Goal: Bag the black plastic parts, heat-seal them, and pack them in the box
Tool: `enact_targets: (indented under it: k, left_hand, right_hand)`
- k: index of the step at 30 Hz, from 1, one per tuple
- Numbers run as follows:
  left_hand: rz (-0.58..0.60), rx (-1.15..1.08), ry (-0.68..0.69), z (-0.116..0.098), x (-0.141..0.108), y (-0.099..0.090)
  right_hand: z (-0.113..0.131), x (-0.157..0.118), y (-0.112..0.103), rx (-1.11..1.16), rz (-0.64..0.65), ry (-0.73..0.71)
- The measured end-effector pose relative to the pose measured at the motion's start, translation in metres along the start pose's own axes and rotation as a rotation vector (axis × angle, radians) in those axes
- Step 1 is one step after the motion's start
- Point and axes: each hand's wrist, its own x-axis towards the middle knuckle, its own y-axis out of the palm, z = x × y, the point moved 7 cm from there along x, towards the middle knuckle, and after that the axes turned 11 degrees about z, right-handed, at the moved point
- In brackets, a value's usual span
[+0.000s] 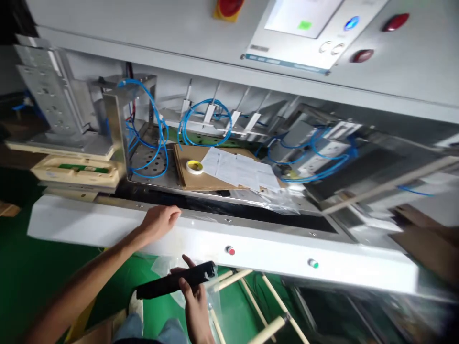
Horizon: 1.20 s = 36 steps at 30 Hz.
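One black bar (175, 283) is clamped in my right grip (195, 301), near the white ledge (272, 254); my left grip (161, 221) curls, whether empty I can't tell. Probably mid-handling; the next move calls for steadiness.

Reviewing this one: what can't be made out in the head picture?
All in the head view:
- Left hand: its own curled fingers hide whether anything is inside.
- Right hand: partly covered by the black bar it holds.
- Papers: writing too small and blurred.
- Screen: cut off by the top edge; its text is blurred.
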Motion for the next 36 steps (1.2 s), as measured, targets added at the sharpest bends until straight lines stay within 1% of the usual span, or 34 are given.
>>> enact_targets:
  k: [3,5,8,11,14,16,20,22,25,28,30,33,36]
  left_hand:
    - [0.021,0.063,0.018,-0.004,0.045,0.006]
    - [0.021,0.107,0.018,-0.005,0.066,0.016]
    - [-0.007,0.162,0.026,-0.006,0.084,0.031]
    - [-0.073,0.205,0.069,-0.009,0.092,0.043]
    - [-0.163,0.239,0.136,-0.014,0.096,0.052]
    - [-0.228,0.258,0.189,-0.017,0.098,0.055]
    - [-0.315,0.285,0.328,-0.016,0.097,0.050]
    - [-0.334,0.294,0.376,-0.012,0.090,0.045]
    - [-0.346,0.299,0.417,-0.006,0.071,0.039]
    - [-0.339,0.311,0.453,-0.004,0.055,0.044]
    - [-0.337,0.321,0.453,-0.002,0.053,0.052]
    - [-0.335,0.315,0.429,0.004,0.059,0.058]
    - [-0.360,0.269,0.424,0.005,0.058,0.052]
  right_hand:
    - [0.003,0.006,-0.010,-0.003,-0.084,0.002]
    - [-0.003,0.013,-0.020,0.040,-0.126,0.014]
    - [-0.017,0.028,-0.039,0.127,-0.177,0.047]
    - [-0.028,0.042,-0.061,0.169,-0.205,0.078]
    - [-0.032,0.054,-0.081,0.190,-0.232,0.101]
    - [-0.030,0.061,-0.092,0.196,-0.241,0.113]
    - [-0.016,0.070,-0.106,0.181,-0.261,0.094]
    - [-0.009,0.073,-0.108,0.189,-0.254,0.080]
    - [-0.002,0.076,-0.108,0.217,-0.236,0.083]
    - [0.001,0.078,-0.108,0.216,-0.228,0.079]
    - [0.001,0.078,-0.109,0.207,-0.225,0.078]
    - [0.001,0.078,-0.111,0.208,-0.229,0.086]
    - [0.010,0.075,-0.111,0.222,-0.234,0.051]
